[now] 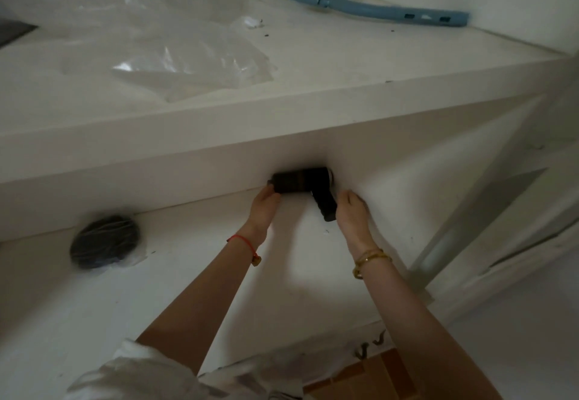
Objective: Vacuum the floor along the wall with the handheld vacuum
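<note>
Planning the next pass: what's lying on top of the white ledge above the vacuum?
Crumpled clear plastic sheeting on the left, a blue handle-like tool by the far corner, a few dark specks between. Any dirt under the sheeting is hidden.

Vacuum [300, 183] against ledge [407, 111] front; bagged disc [105, 242] to its left; plastic sheet [188, 64] + tool [376, 7] on ledge top, tool back-right.

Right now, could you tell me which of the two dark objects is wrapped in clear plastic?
The round black object lying at far left is the wrapped one; the handheld vacuum at centre is bare.
</note>
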`<state>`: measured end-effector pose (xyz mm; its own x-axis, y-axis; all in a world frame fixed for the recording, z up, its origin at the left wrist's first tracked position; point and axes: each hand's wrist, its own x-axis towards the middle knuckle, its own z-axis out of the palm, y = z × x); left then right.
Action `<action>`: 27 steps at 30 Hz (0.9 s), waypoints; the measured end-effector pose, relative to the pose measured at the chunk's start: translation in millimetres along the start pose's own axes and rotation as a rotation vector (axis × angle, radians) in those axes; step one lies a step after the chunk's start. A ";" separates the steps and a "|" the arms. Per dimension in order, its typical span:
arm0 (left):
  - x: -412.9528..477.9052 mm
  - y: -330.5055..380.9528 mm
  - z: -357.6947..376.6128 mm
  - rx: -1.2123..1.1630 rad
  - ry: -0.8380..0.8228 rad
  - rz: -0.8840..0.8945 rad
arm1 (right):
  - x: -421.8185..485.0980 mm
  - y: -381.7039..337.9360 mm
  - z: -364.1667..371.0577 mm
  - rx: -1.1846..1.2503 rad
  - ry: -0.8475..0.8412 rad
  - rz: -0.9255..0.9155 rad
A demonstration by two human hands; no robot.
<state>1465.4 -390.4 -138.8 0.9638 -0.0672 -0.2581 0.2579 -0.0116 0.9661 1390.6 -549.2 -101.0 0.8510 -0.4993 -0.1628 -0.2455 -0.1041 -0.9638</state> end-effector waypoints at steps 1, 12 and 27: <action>-0.4 -2.8 1.1 0.053 -0.002 0.024 | -4.4 3.3 -0.6 0.040 -0.003 0.044; 2.4 -2.1 0.2 0.156 0.033 0.023 | -12.7 10.8 -6.4 0.710 -0.034 0.473; 11.0 -3.4 2.5 0.193 -0.033 0.013 | -6.1 6.9 -13.8 0.775 -0.086 0.462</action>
<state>1475.0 -393.6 -145.0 0.9633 -0.1009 -0.2486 0.2250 -0.2012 0.9534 1377.3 -558.7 -103.8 0.7845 -0.2787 -0.5539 -0.2158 0.7147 -0.6653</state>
